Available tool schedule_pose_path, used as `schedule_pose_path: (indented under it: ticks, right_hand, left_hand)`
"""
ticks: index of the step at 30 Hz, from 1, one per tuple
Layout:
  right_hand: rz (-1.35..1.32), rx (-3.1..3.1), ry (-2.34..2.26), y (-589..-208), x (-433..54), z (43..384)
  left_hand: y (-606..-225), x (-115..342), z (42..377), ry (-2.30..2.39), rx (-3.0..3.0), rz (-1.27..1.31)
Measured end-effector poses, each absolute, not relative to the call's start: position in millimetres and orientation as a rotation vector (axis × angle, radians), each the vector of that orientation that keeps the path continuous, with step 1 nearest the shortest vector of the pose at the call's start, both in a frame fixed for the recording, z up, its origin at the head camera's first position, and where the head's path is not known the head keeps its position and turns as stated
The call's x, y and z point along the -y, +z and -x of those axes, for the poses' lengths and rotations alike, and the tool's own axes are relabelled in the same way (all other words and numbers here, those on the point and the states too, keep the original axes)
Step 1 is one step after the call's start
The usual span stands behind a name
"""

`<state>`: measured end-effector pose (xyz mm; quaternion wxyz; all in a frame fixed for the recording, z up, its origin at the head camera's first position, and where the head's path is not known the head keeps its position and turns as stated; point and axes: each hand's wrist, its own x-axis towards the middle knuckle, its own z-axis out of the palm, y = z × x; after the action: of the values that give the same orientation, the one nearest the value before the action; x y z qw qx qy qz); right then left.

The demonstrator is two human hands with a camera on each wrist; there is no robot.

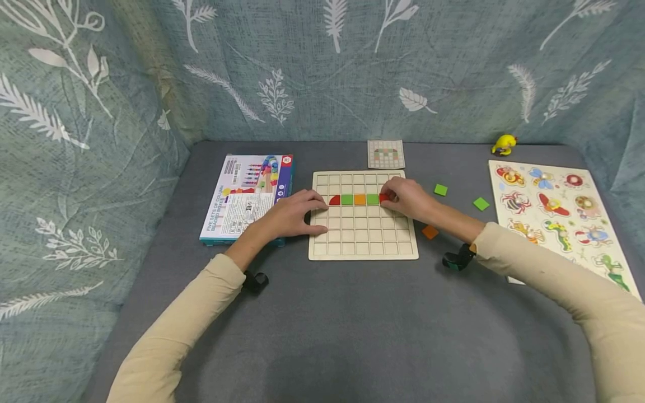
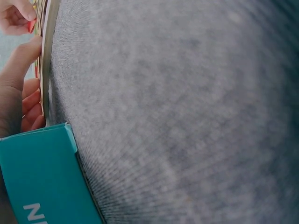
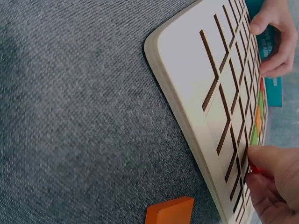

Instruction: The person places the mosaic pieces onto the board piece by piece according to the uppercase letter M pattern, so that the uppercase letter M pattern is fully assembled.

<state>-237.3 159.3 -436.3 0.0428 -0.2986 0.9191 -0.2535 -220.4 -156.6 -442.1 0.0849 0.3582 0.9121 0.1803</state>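
Note:
A pale wooden grid board (image 1: 363, 251) lies on the table between both hands. Across one of its upper rows run a red rounded piece (image 1: 335, 200), a green square (image 1: 347, 200), an orange square (image 1: 360, 199) and another green square (image 1: 372, 199). At the right end of that row, my right hand (image 1: 409, 198) pinches a red piece (image 1: 383, 197) between thumb and fingers, right at the board. My left hand (image 1: 292, 215) rests on the board's left edge with thumb and fingers spread, holding no piece. In the right wrist view the red piece (image 3: 255, 169) shows partly behind the thumb.
Loose green squares (image 1: 440, 190) and an orange square (image 1: 430, 232) lie right of the board. Behind it is a pattern card (image 1: 386, 155). A bead-set box (image 1: 247, 196) lies at left, an insect picture board (image 1: 559, 207) at right, and a yellow toy bird (image 1: 504, 144) at the back.

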Motion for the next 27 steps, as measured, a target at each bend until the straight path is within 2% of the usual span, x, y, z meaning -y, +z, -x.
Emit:
schedule_pose_path:
  ticks: [27]
  right_hand:
    - [1.298,-2.742,-0.42,-420.9,-149.7,248.0]
  left_hand:
    - [-443.4,157.4,221.6,0.528,-2.717,-1.068]
